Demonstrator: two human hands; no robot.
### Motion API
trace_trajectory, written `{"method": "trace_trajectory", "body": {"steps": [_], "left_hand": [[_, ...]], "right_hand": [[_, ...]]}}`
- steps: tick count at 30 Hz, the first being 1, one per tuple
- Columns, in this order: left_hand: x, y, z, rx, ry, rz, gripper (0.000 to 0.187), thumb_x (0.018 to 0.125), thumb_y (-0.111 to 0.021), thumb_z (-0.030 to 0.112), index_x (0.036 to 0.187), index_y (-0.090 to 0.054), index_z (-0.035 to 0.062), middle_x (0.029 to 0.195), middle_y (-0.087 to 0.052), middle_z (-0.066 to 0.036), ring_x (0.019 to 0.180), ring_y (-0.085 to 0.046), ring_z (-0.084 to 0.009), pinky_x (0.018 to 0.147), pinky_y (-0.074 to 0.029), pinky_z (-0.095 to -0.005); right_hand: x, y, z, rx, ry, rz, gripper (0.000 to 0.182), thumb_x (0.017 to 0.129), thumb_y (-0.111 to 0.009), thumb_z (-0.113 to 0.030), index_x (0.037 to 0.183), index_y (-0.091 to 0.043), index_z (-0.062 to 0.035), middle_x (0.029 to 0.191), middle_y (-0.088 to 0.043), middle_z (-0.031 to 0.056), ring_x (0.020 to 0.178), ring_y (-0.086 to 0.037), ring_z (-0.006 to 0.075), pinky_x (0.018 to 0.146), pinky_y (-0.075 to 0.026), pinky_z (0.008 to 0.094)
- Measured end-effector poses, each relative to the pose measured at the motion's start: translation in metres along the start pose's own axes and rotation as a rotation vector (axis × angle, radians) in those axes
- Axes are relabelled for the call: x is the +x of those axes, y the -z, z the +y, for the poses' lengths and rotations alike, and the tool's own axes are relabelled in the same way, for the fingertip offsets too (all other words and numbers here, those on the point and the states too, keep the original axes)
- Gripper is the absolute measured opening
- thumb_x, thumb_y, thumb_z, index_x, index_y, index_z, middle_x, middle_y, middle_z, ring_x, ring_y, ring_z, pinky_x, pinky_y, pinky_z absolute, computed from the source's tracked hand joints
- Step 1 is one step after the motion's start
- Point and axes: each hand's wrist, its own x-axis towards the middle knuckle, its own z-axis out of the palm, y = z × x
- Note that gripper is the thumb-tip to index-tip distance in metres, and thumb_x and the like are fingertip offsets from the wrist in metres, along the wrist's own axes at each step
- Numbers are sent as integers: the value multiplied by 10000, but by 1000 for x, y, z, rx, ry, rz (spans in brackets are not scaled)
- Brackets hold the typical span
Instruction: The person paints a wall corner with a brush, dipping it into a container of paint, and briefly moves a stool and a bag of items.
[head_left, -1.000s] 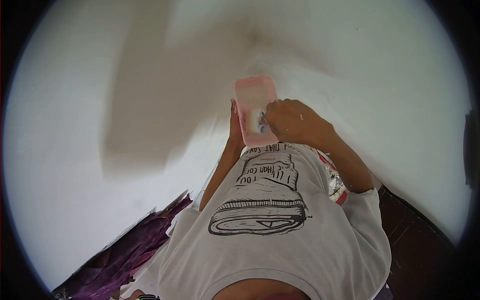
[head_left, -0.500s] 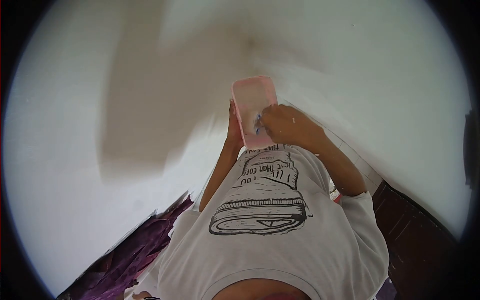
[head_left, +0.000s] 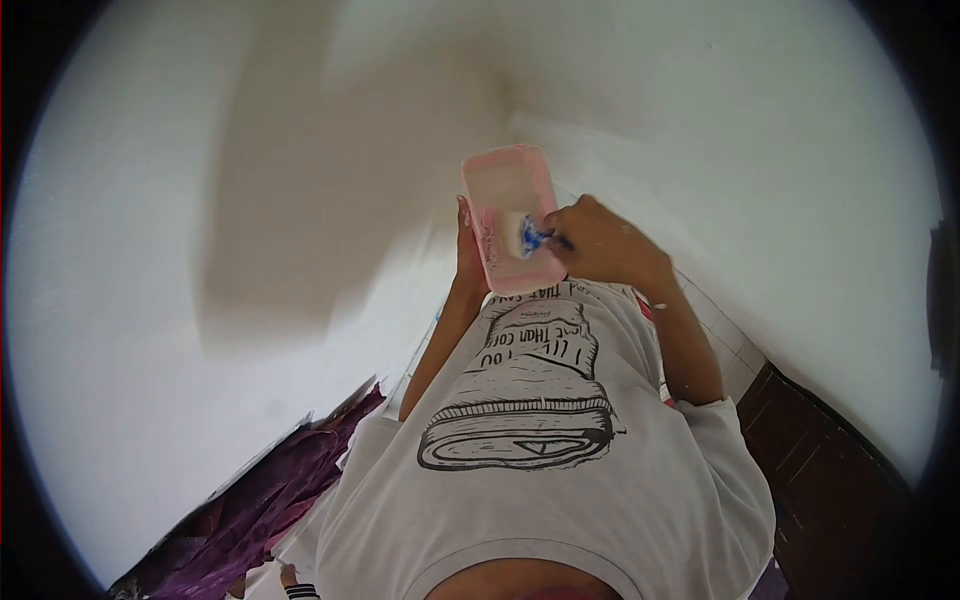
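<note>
A pink rectangular tray is held in front of my chest, with a pale, paint-like layer inside it. My left hand supports its left side, fingers along the outer wall and partly hidden behind it. At the right rim, my right hand is closed around the dark handle of a blue-and-white painting tool. The tool's head is over or in the tray; blur hides whether it is a brush or a roller. White specks dot my right hand and wrist.
White walls meet in a corner ahead, with a broad shadow on the left one. Purple crumpled material lies at lower left. A dark brown panel stands at lower right, near white tiles.
My right hand has shifted right with the tool, drawing its head toward the tray's right side and showing more blue. The tray has moved up slightly.
</note>
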Motion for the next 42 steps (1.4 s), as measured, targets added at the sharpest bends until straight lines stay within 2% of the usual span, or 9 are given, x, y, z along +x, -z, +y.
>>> {"method": "trace_trajectory", "body": {"steps": [2,4,14,25,27,31,35,37,42], "left_hand": [[4,16,-2,-24,56,-22,763,997,-328,716,1472,-427,128,1324,-590,-125,1181,-625,-292,955,-573,-459],[0,8,0,26,31,17,762,996,-328,717,1469,-429,128,1318,-592,-124,1174,-629,-290,945,-579,-454],[9,7,-5,-11,65,-59,796,975,-324,751,1484,-408,145,1364,-562,-132,1205,-610,-290,969,-569,-460],[20,27,9,108,64,51,807,984,-340,727,1509,-393,117,1384,-569,-150,1220,-599,-341,1006,-530,-515],[20,44,12,31,16,-122,737,1021,-373,651,1536,-357,125,1470,-502,-113,1309,-539,-304,1080,-483,-484],[21,62,8,84,-148,75,628,1050,-409,558,1550,-339,185,1463,-508,-75,1319,-524,-279,1088,-475,-488],[-4,46,14,64,-71,-11,671,1038,-388,605,1545,-347,167,1454,-522,-77,1310,-529,-283,1082,-470,-501],[-16,91,2,151,-128,64,697,1027,-386,631,1544,-351,165,1464,-512,-78,1314,-527,-288,1083,-469,-505],[-1,61,5,208,-145,45,728,1016,-383,655,1538,-360,148,1476,-501,-95,1317,-527,-302,1088,-453,-533]], "right_hand": [[6,-13,1,13,19,-40,232,896,-619,-164,1035,-718,-6,921,-684,233,1005,-644,363,879,-527,468],[7,-18,1,60,98,99,254,856,-630,-145,1027,-742,8,762,-662,264,731,-664,411,785,-543,460],[2,3,-5,-5,36,17,273,864,-659,-189,1040,-736,4,935,-695,232,976,-664,372,886,-527,462],[4,11,12,166,249,93,181,878,-657,-151,948,-728,0,773,-687,207,691,-652,358,693,-522,425],[0,24,26,218,299,130,173,911,-658,-133,1040,-689,-21,764,-693,172,666,-637,324,641,-497,391],[-18,83,14,246,147,122,187,943,-641,-84,1113,-589,-26,818,-717,120,663,-630,315,635,-478,403],[-16,148,-10,15,231,372,245,930,-641,-47,1169,-600,-10,894,-719,157,729,-652,336,690,-504,416],[-16,165,-26,-224,644,694,318,914,-648,-18,1230,-615,-1,967,-707,197,804,-666,357,744,-527,420],[-11,307,-101,-372,633,972,329,916,-618,-86,1232,-684,-25,970,-694,224,839,-669,356,787,-528,415]]}}
